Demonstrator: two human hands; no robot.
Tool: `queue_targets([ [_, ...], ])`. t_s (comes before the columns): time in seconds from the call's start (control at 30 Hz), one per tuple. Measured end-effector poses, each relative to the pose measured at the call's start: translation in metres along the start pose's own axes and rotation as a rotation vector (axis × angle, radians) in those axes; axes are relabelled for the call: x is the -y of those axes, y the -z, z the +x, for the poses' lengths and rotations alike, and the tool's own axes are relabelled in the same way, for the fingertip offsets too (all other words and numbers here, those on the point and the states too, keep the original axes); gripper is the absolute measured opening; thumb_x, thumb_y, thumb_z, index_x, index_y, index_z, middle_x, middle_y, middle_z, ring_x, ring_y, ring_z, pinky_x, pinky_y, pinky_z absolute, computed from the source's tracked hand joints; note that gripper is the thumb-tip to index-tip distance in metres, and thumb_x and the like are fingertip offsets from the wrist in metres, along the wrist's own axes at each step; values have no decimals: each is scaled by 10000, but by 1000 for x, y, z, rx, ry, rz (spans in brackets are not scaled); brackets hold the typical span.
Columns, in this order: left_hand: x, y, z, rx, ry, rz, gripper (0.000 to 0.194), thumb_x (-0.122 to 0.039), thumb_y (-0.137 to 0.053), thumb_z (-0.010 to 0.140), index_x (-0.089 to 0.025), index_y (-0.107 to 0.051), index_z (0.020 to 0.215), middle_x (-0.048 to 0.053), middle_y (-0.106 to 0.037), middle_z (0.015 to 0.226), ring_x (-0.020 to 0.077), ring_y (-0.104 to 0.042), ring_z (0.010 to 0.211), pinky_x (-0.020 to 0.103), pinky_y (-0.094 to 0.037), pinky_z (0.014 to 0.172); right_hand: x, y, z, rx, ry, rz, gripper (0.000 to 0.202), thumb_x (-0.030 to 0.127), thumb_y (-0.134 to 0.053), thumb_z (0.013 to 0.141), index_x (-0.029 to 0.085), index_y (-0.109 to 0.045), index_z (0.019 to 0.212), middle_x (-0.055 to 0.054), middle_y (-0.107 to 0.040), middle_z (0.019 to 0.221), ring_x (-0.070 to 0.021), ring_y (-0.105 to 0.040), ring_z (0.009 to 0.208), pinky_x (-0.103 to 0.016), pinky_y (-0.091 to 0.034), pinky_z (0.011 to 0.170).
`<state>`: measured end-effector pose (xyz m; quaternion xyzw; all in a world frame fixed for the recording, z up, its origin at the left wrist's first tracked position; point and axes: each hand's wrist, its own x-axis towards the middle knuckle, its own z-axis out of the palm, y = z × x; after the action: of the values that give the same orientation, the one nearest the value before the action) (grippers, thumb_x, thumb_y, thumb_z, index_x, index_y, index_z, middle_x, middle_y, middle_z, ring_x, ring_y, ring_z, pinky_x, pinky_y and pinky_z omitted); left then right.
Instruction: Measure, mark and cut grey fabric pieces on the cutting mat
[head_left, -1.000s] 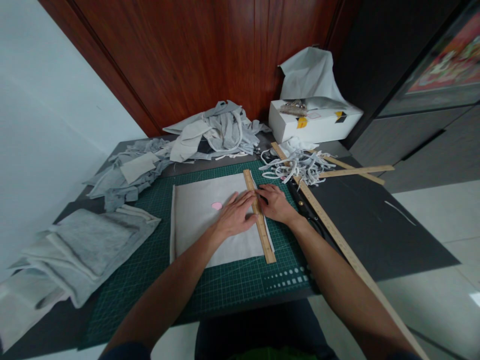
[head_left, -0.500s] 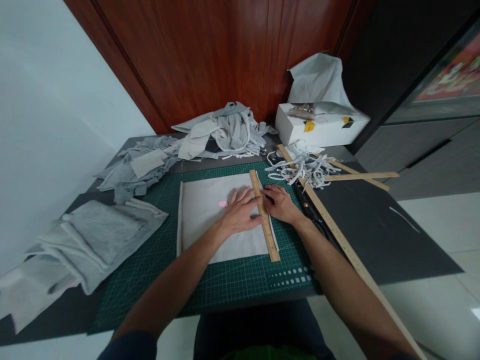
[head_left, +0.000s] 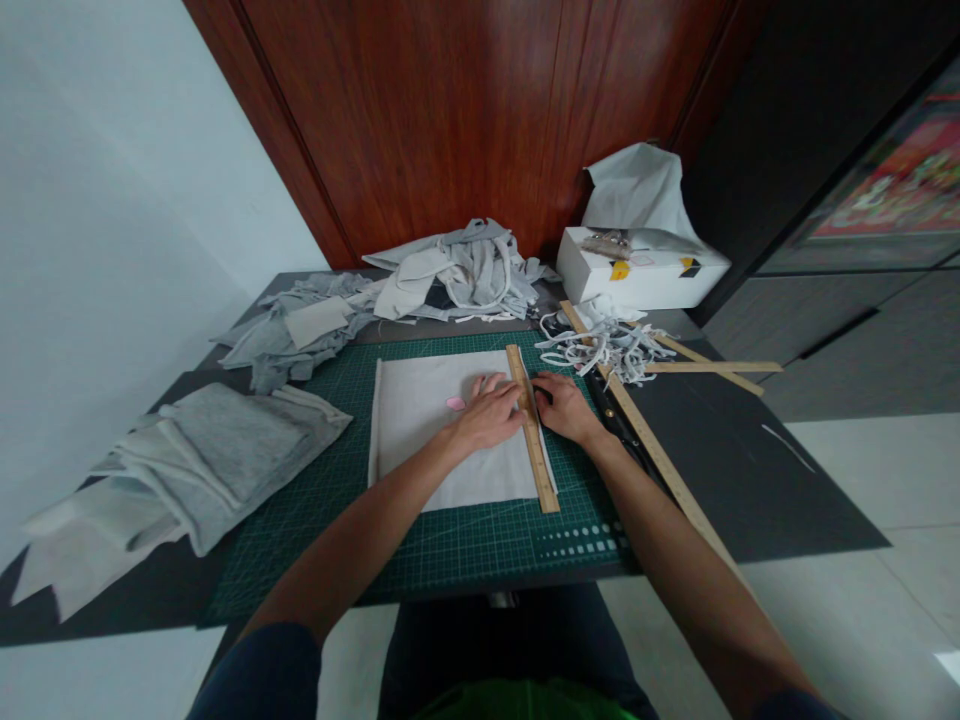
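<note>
- A green cutting mat (head_left: pixel 450 550) is laid at the near edge of the dark surface (head_left: pixel 750 470), its printed grid reaching almost to that edge.
- A pale square of fabric (head_left: pixel 442 440) is spread flat on the mat, roughly at the middle of the surface.
- A short wooden ruler (head_left: pixel 534 440) is laid along the right border of the fabric, running from near to far.
- The left hand (head_left: pixel 491 412) is pressed flat and open on the fabric, fingers spread, with the fingertips touching the left side of the ruler; nothing is gripped.
- The right hand (head_left: pixel 564 408) is set just right of the ruler with the fingers curled against its edge; something dark is seen at the fingertips, but whether it is gripped cannot be told.
- A small pink piece (head_left: pixel 454 403) is seen on the fabric just left of the left hand.
- A long wooden ruler (head_left: pixel 660 460) is laid diagonally towards the right edge, with dark scissors (head_left: pixel 616 425) beside it.
- Folded grey cloth (head_left: pixel 202 465) is piled at the left edge.
- A tangle of pale strips (head_left: pixel 607 345) is found beyond the right hand.
- Loose grey fabric (head_left: pixel 420 285) is heaped along the far edge.
- A white box (head_left: pixel 637 280) is placed at the far right corner.
</note>
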<state>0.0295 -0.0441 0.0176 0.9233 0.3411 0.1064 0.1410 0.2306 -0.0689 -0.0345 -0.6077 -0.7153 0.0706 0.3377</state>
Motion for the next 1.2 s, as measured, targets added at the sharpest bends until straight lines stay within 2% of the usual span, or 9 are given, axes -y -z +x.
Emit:
queue_targets([
  [0.13, 0, 7, 3, -21, 9, -4, 388, -232, -477, 981, -205, -594, 1350, 102, -639, 1440, 331, -311, 1539, 574, -274, 1256, 7, 9, 3, -7, 13, 11, 339, 127, -578, 894, 173, -793, 1153, -141, -753, 1285, -287, -688, 1243, -444, -499, 1144],
  [0.23, 3, 15, -3, -109, 64, 32, 471, -166, -512, 926, -188, -599, 1389, 114, -603, 1473, 309, -404, 1462, 508, -353, 1216, 10, 16, 1, -19, 24, 17, 338, 128, -572, 901, 160, -789, 1157, -148, -755, 1275, -289, -699, 1223, -431, -515, 1129],
  [0.3, 8, 21, -11, -138, 141, 81, 476, -103, -526, 882, -181, -660, 1332, 122, -633, 1411, 305, -475, 1381, 481, -404, 1165, 11, 18, -1, -23, 17, 23, 333, 127, -572, 902, 162, -788, 1154, -147, -758, 1264, -286, -704, 1212, -423, -521, 1123],
  [0.47, 25, 28, -35, -45, 273, 244, 409, -13, -535, 838, -150, -754, 1155, 150, -704, 1258, 310, -580, 1249, 443, -462, 1062, 14, 18, -7, -25, 7, 42, 334, 100, -584, 874, 193, -788, 1121, -120, -767, 1223, -268, -712, 1177, -411, -532, 1115],
  [0.6, 29, 30, -46, 32, 305, 312, 405, 22, -514, 848, -143, -753, 1130, 143, -728, 1221, 267, -639, 1180, 387, -482, 1041, 22, 14, -11, -31, 21, 71, 351, 88, -592, 858, 195, -783, 1132, -117, -764, 1227, -253, -713, 1175, -402, -533, 1115],
  [0.73, 26, 34, -49, 21, 299, 321, 396, 18, -497, 865, -135, -762, 1116, 161, -741, 1178, 271, -662, 1149, 402, -504, 1038, 30, 14, -15, -25, 19, 78, 350, 76, -591, 850, 184, -785, 1122, -123, -768, 1205, -251, -728, 1132, -406, -546, 1096],
  [0.87, 31, 37, -49, -59, 304, 289, 335, -40, -511, 881, -135, -777, 1062, 182, -735, 1145, 301, -667, 1142, 431, -520, 1031, 33, 19, -18, -35, 18, 74, 332, 86, -577, 868, 175, -780, 1115, -132, -768, 1204, -258, -723, 1154, -422, -540, 1104],
  [1.03, 44, 37, -42, -132, 381, -8, 204, -44, -616, 776, -173, -762, 835, 106, -754, 967, 252, -702, 987, 361, -534, 961, 33, 22, -21, -45, -6, 98, 316, 87, -577, 855, 184, -779, 1078, -126, -770, 1212, -250, -721, 1167, -413, -538, 1100],
  [1.2, 31, 36, -22, -273, 499, -711, 83, -134, -737, 687, -177, -681, 730, 15, -696, 712, 159, -637, 685, 271, -492, 671, 42, 19, -16, -15, -158, 281, 254, 179, -601, 873, 199, -782, 1050, -80, -799, 1059, -222, -750, 953, -366, -595, 924],
])
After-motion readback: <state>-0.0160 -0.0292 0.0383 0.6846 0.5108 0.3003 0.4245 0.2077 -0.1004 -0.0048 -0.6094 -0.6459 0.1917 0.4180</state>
